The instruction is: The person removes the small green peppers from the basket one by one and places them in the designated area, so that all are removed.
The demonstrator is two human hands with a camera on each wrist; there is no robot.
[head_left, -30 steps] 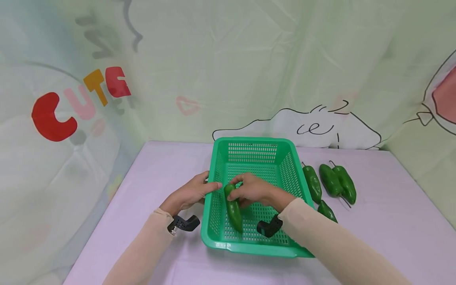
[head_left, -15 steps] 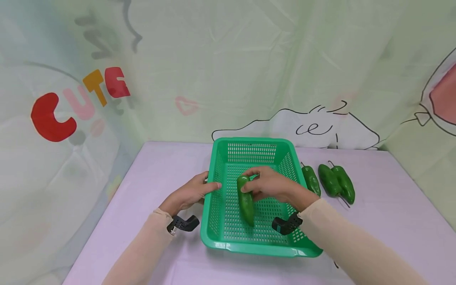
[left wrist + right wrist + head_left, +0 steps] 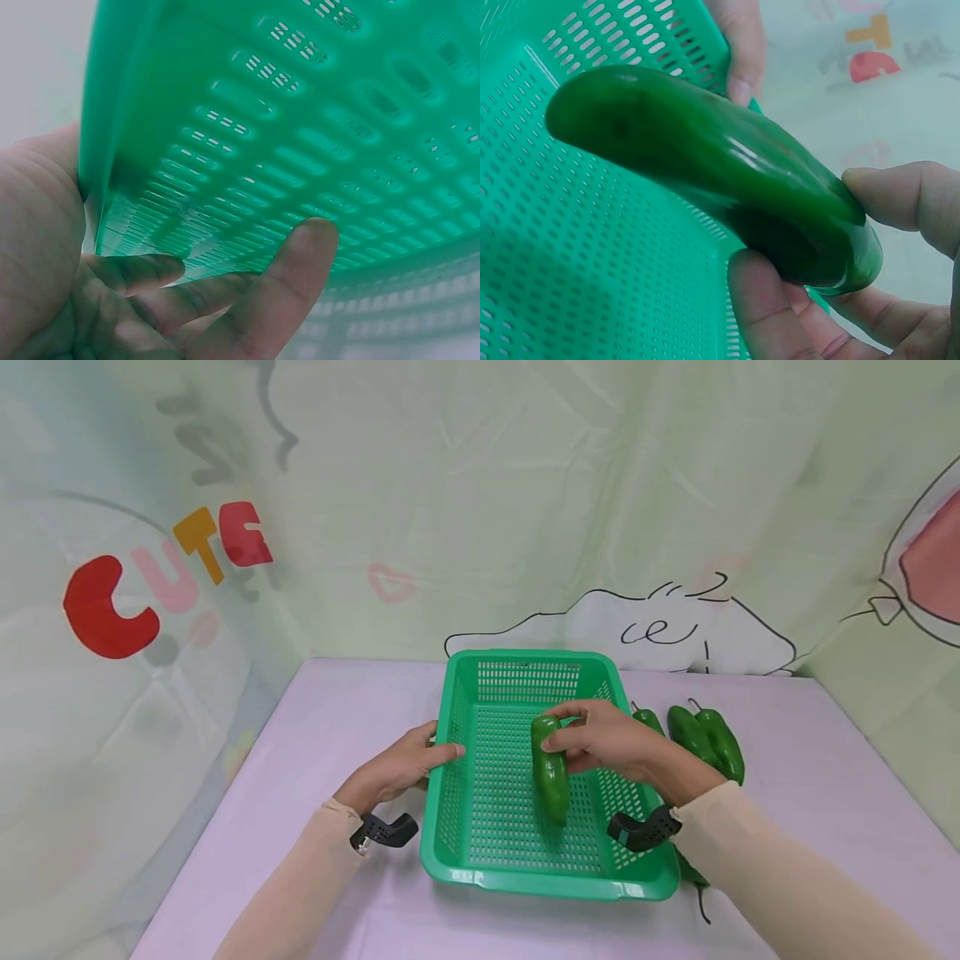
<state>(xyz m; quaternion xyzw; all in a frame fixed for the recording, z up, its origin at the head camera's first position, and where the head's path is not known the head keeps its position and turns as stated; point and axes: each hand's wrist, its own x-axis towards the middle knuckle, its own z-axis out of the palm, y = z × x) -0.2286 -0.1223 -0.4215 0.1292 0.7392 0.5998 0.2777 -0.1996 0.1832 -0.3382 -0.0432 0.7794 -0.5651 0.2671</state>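
A green plastic basket [image 3: 547, 887] with slotted walls stands on the table. My left hand [image 3: 397, 768] grips its left rim, thumb over the edge; in the left wrist view the fingers [image 3: 277, 300] lie against the outside. Over the basket's floor, right of its middle, my right hand [image 3: 611, 743] holds a long green pepper [image 3: 551, 777] near its upper end. The right wrist view shows the pepper [image 3: 705, 165] pinched between thumb [image 3: 900, 195] and fingers, its other end free.
Right of the basket lie more green peppers: a pair [image 3: 720, 739], one partly hidden by the right wrist [image 3: 647, 718], and one under the forearm [image 3: 692, 870]. A printed cloth [image 3: 525, 527] hangs behind the lilac table [image 3: 337, 710].
My right hand has moved rightward across the basket with the pepper, from near the left wall to right of the middle. The left hand stays on the rim.
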